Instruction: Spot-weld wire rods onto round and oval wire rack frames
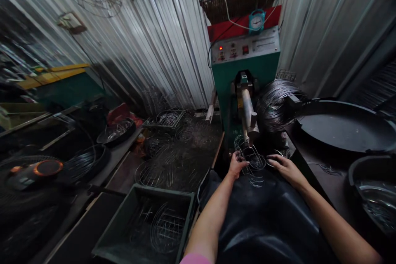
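A small wire basket-like frame (256, 161) is under the electrode of the green spot welding machine (250, 123). My left hand (237, 166) is closed on the left side of this frame, thumb and fingers pinching its wires. To the right of the frame, my right hand (286, 169) has its fingers stretched out towards the frame's rim, close to a thin wire ring. Whether its fingertips touch any wire cannot be made out. A black apron (266, 222) covers the lap beneath both hands.
A green crate (102, 243) with wire grids stands at lower left. Loose wire pieces (185, 148) lie on the bench beyond it. Right of the machine are a wire coil (274, 101), a large black round tray (340, 128) and a dark basin (355, 173).
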Demonstrator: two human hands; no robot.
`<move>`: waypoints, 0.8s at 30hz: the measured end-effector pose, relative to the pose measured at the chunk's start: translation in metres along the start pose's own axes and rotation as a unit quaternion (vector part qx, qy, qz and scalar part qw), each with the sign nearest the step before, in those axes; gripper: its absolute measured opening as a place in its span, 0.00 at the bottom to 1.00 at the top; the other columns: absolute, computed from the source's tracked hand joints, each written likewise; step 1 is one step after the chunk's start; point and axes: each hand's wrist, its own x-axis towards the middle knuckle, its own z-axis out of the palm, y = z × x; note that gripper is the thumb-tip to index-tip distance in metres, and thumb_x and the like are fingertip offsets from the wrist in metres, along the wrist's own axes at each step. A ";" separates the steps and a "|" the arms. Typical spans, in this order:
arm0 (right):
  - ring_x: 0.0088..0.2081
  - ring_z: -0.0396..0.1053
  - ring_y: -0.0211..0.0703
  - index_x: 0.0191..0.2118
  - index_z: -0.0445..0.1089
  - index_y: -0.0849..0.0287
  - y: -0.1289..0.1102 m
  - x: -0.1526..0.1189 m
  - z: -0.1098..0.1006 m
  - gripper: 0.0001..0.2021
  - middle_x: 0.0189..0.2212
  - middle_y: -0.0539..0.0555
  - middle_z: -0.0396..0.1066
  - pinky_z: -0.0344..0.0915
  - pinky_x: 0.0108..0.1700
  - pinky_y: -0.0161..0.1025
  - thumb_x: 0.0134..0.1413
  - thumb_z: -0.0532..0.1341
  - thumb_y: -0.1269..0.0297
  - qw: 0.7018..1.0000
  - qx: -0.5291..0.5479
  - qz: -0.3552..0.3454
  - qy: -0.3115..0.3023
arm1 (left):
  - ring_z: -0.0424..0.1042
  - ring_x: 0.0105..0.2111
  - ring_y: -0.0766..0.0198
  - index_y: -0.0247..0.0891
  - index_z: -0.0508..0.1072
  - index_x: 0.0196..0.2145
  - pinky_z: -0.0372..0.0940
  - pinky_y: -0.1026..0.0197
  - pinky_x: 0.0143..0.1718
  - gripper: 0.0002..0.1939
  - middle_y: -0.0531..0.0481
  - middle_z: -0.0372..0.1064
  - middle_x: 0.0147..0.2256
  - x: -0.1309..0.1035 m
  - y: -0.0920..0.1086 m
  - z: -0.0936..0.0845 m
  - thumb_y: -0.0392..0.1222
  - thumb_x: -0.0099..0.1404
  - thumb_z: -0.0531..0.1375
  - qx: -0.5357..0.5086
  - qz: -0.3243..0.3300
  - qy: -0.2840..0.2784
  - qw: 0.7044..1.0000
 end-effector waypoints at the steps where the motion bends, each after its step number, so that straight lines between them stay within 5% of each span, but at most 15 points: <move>1: 0.38 0.70 0.49 0.36 0.72 0.57 -0.003 0.007 0.006 0.21 0.35 0.55 0.74 0.66 0.41 0.41 0.42 0.61 0.46 0.999 0.036 0.008 -0.006 | 0.65 0.30 0.68 0.38 0.62 0.45 0.62 0.62 0.35 0.38 0.54 0.62 0.30 -0.001 0.000 0.002 0.35 0.34 0.71 0.000 -0.008 0.001 1.000; 10: 0.26 0.65 0.38 0.31 0.71 0.60 -0.012 0.028 0.024 0.22 0.24 0.50 0.69 0.61 0.29 0.35 0.32 0.67 0.47 0.986 0.145 0.067 -0.050 | 0.66 0.31 0.67 0.40 0.62 0.48 0.61 0.65 0.31 0.39 0.52 0.64 0.35 -0.006 0.002 0.007 0.36 0.36 0.69 -0.031 -0.079 -0.002 0.996; 17: 0.22 0.59 0.33 0.27 0.70 0.60 -0.019 0.029 0.029 0.18 0.21 0.48 0.66 0.54 0.24 0.33 0.31 0.68 0.52 0.973 0.197 0.115 -0.023 | 0.59 0.51 0.51 0.43 0.66 0.48 0.63 0.54 0.39 0.28 0.45 0.63 0.48 -0.020 0.018 -0.005 0.50 0.49 0.62 -0.118 -0.115 -0.099 0.981; 24: 0.22 0.58 0.33 0.26 0.69 0.60 -0.016 0.030 0.032 0.17 0.21 0.49 0.66 0.51 0.24 0.33 0.33 0.66 0.52 0.976 0.191 0.102 -0.025 | 0.54 0.55 0.48 0.45 0.65 0.51 0.62 0.50 0.43 0.34 0.44 0.57 0.54 -0.025 0.017 -0.007 0.51 0.45 0.66 -0.081 -0.117 -0.109 0.984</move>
